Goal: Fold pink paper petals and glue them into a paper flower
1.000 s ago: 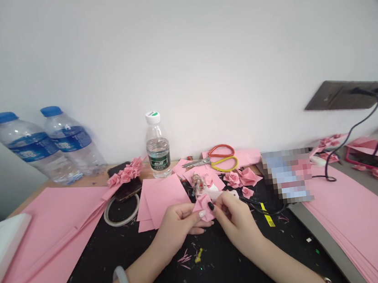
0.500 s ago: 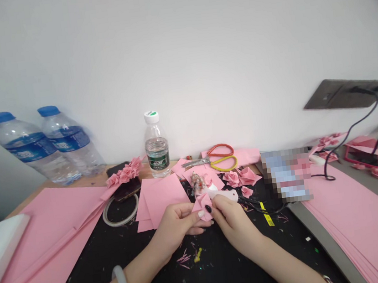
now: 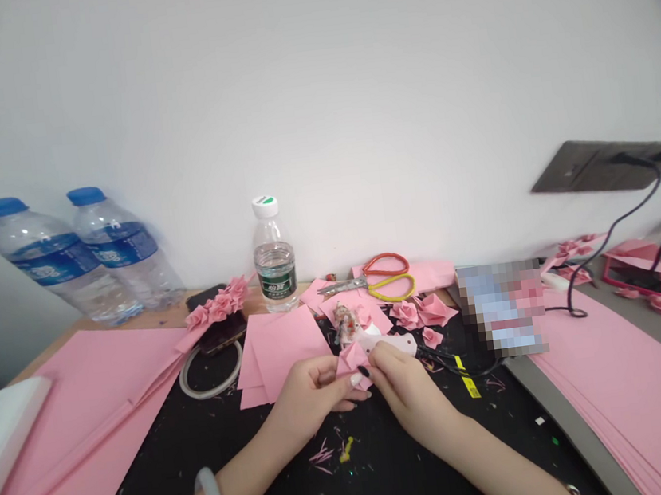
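Both hands meet over the black mat (image 3: 261, 465) on a small folded pink paper piece (image 3: 348, 360). My left hand (image 3: 310, 398) pinches it from the left, thumb on top. From the right, my right hand (image 3: 405, 391) grips the same piece with fingertips pressed together. A white tool (image 3: 394, 344) lies just behind the right hand. A stack of pink paper squares (image 3: 279, 348) lies just behind the left hand. Finished pink paper flowers (image 3: 420, 313) sit a little farther back.
Two large water bottles (image 3: 84, 254) and a small bottle (image 3: 274, 254) stand by the wall. Scissors (image 3: 379, 278), a tape ring (image 3: 210, 368) and a phone under paper roses (image 3: 220, 303) lie behind. Large pink sheets (image 3: 73, 407) flank both sides; cables (image 3: 618, 236) run at right.
Both hands have drawn slightly closer together on the pink piece, the right hand's fingers sliding a little left and down. The white tool behind is more exposed.
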`<state>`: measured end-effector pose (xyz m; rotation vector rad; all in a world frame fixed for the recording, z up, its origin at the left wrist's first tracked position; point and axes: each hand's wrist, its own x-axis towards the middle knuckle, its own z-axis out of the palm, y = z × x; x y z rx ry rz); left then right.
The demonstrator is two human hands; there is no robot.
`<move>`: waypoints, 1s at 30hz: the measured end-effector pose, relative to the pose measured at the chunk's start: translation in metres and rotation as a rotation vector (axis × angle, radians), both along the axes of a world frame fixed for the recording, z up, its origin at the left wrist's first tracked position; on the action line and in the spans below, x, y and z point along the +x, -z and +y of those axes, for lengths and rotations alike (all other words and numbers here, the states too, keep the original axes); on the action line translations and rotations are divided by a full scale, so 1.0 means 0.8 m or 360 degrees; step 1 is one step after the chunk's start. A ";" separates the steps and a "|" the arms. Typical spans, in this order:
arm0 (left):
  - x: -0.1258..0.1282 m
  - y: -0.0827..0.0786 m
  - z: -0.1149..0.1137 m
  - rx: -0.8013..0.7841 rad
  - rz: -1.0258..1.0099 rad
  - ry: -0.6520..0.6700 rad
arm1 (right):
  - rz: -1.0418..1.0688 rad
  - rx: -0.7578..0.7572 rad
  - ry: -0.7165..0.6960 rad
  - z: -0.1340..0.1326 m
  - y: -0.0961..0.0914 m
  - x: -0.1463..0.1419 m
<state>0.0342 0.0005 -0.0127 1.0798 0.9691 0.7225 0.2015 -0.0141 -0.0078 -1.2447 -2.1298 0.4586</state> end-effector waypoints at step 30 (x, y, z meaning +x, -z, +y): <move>-0.005 -0.002 -0.004 0.0335 -0.0052 -0.0058 | 0.0496 -0.0105 0.0124 -0.001 0.005 0.003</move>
